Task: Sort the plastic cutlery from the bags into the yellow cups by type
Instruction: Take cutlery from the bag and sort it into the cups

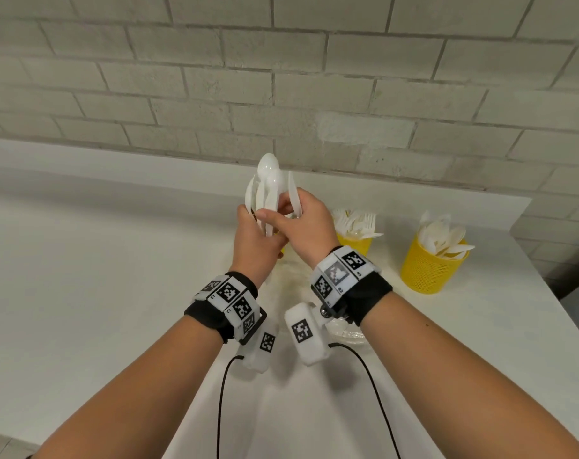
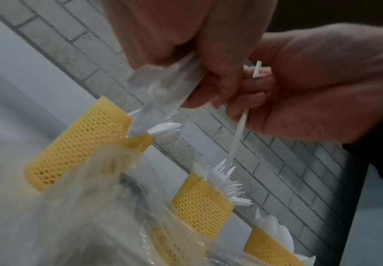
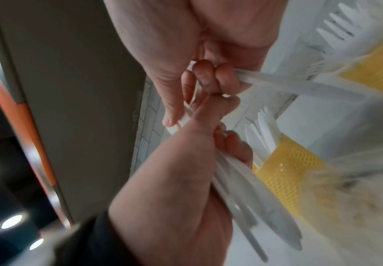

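Note:
Both hands are raised above the white table (image 1: 115,260). My left hand (image 1: 261,220) grips a bunch of white plastic spoons (image 1: 268,175) by the handles, bowls up. My right hand (image 1: 289,207) pinches one white knife (image 1: 293,192) beside the bunch. The left wrist view shows the left hand (image 2: 208,84) curled round the spoon handles (image 2: 167,86) and the right hand (image 2: 249,100) holding the thin knife (image 2: 238,133). Three yellow mesh cups stand by the wall: knives (image 2: 83,144), forks (image 1: 354,241), spoons (image 1: 430,270). The knife cup is mostly hidden in the head view.
A clear plastic bag (image 2: 94,216) lies on the table under my hands, in front of the cups. The brick wall (image 1: 314,77) runs close behind the cups. The table's right edge (image 1: 546,293) is just past the spoon cup. Black cables (image 1: 220,409) hang from both wrist cameras.

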Demonstrator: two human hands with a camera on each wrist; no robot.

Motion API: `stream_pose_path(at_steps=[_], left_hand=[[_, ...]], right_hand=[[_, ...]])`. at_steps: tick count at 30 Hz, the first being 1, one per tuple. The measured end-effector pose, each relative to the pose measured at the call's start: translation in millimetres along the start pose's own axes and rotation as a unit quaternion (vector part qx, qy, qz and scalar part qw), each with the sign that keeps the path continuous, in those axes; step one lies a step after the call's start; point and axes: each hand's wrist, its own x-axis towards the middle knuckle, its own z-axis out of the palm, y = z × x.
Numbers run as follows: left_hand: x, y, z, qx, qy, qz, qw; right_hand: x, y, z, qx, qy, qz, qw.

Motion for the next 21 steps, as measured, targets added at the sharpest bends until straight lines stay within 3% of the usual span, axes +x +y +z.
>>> stream_pose_path(at_steps=[5,9,14,17,21], left_hand=[[5,-7,-12,-0.051,-0.059,-0.026,0.997],[9,-5,-25,-0.076,-0.083,-0.052,0.992],[20,-10,-41,-0.071,-0.041,-0.085,0.993],[26,-11,-49,-0.036,0.004,-0.067,0.997],[30,-17,-53,0.0,0.015,-0.051,0.999]], right_hand=[[14,-1,-10,0.052,-0.016,0.043,0.998],[32,-9,-19,0.073,0.02,0.044,0.996],[65,-21,-28,0.077,0.116,0.003,0.99],[72,-17,-16,0.027,0.117,-0.018,0.993],[73,8,8,0.01,0.089,0.04,0.995]])
